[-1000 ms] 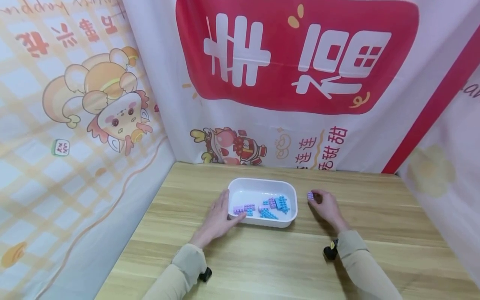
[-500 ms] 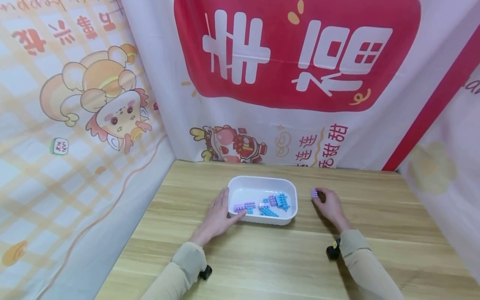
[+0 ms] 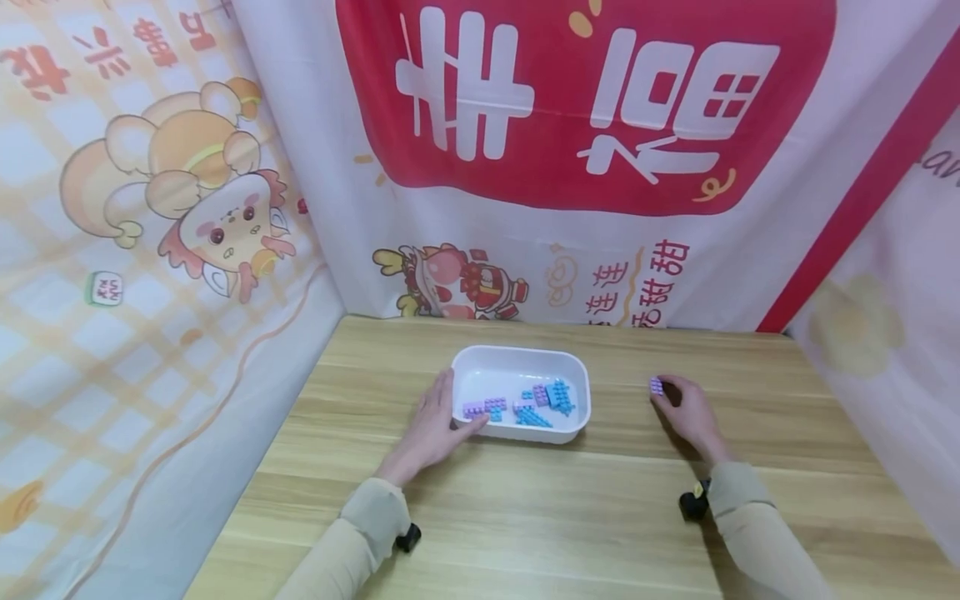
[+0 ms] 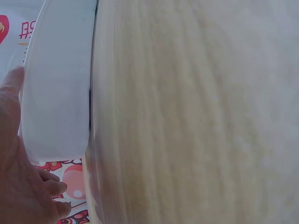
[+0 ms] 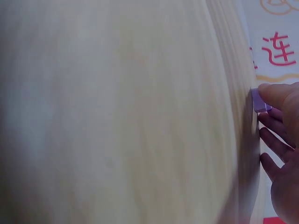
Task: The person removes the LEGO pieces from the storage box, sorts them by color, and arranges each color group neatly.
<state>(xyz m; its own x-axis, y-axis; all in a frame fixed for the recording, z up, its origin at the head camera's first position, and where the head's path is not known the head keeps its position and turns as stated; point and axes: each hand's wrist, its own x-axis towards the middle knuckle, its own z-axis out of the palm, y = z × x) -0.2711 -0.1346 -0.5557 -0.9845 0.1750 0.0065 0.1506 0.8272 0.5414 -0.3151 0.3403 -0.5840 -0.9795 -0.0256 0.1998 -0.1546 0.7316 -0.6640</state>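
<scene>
A white plastic tray (image 3: 525, 433) holds several purple and blue toy building bricks, among them a blue piece (image 3: 559, 397) at its right side and a purple brick (image 3: 474, 408) at its left. My left hand (image 3: 427, 427) rests against the tray's left end, fingers along the side and thumb at the front rim. In the left wrist view that thumb (image 4: 14, 79) touches the tray's edge. To the right of the tray, my right hand (image 3: 692, 417) pinches a small purple building brick (image 3: 656, 386) between thumb and fingers, at the tabletop. The right wrist view shows the same brick (image 5: 259, 100) partly covered by the thumb.
The wood-grain table (image 3: 555, 517) runs back to a hanging white cloth (image 3: 450, 208) with red print. A checked cloth (image 3: 165, 333) closes the left side, and a pale cloth (image 3: 892, 333) the right. Each wrist carries a small black camera.
My right hand has moved to the right across the table, away from the tray, with the purple brick in its pinch. The left hand stays at the tray; the head view has shifted slightly.
</scene>
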